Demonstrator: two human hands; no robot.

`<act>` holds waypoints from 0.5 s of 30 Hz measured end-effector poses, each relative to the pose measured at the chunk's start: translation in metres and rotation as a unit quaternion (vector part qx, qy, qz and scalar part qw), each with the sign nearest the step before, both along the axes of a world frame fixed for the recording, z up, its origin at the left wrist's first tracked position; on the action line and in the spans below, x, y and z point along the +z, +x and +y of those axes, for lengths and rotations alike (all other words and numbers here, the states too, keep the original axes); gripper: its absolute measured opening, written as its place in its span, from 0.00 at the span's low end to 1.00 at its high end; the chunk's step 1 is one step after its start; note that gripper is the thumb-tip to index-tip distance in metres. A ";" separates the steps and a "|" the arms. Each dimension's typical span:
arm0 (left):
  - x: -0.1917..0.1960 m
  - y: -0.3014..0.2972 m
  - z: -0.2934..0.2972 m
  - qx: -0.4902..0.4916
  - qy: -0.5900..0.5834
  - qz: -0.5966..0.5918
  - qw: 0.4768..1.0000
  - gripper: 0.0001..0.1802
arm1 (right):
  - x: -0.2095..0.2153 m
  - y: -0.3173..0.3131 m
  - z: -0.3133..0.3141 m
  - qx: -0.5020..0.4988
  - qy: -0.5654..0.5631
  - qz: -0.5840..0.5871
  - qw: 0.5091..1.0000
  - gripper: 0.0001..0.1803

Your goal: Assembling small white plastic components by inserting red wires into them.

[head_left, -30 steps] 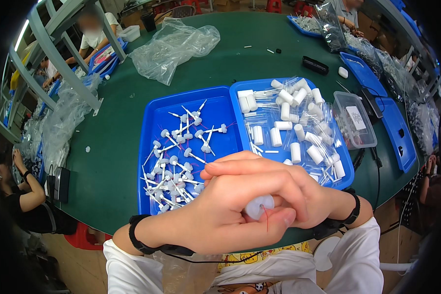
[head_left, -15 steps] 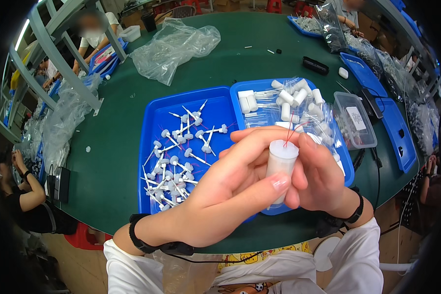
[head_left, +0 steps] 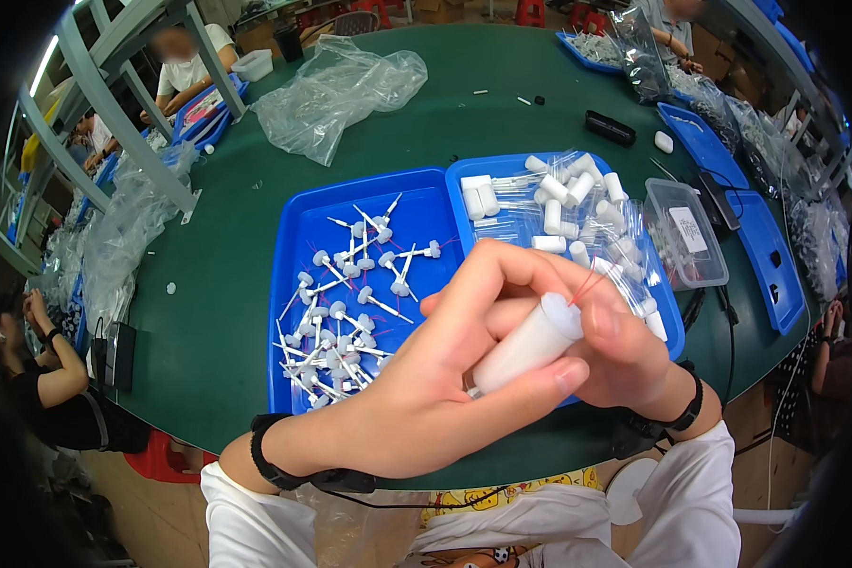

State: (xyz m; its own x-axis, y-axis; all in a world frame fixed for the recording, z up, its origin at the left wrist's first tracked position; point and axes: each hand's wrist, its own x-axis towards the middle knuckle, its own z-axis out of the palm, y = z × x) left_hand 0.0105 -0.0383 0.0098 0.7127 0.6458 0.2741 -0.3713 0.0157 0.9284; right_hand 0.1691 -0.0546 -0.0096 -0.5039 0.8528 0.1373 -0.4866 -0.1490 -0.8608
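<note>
A white cylinder (head_left: 530, 347) with a pale grey end cap and thin red wires (head_left: 588, 284) leans across my hands, its capped end up and to the right. Around its body are the fingers and thumb of my left hand (head_left: 464, 355), closed on it. My right hand (head_left: 630, 346) curls against the capped end, with the thumb beside the cap; some of its fingers are hidden behind the part. Behind my hands, a blue tray (head_left: 417, 204) holds grey caps with white stems and red wires (head_left: 336, 331).
Another blue tray (head_left: 456, 180) carries white cylinders (head_left: 559, 189) and clear plastic pieces. A lidded clear box (head_left: 686, 232), black case (head_left: 610, 127) and empty-looking plastic bag (head_left: 336, 99) lie on the green table (head_left: 218, 246). Metal posts (head_left: 133, 123) rise at left; co-workers sit around.
The cylinder has tipped from nearly upright to a slant, its capped end moving down and right. My right thumb has shifted lower, beside the cap. The trays have not moved.
</note>
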 end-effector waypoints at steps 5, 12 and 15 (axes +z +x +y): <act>-0.006 0.001 -0.001 0.007 0.010 0.026 1.000 0.22 | -0.007 -0.002 0.001 0.039 -0.007 0.016 0.999 0.27; 0.006 -0.009 0.000 -0.053 0.143 0.162 0.975 0.25 | -0.009 -0.010 -0.005 0.134 -0.025 -0.017 0.991 0.28; 0.000 -0.007 0.004 -0.047 0.182 0.162 0.969 0.21 | -0.015 -0.011 -0.004 0.149 -0.021 0.033 0.988 0.27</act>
State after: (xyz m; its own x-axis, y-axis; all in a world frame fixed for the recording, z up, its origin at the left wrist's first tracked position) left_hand 0.0038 -0.0346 0.0102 0.8507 0.4760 0.2230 -0.0717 -0.3153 0.9463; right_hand 0.1580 -0.0588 -0.0242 -0.7240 0.6742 0.1459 -0.4711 -0.3287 -0.8185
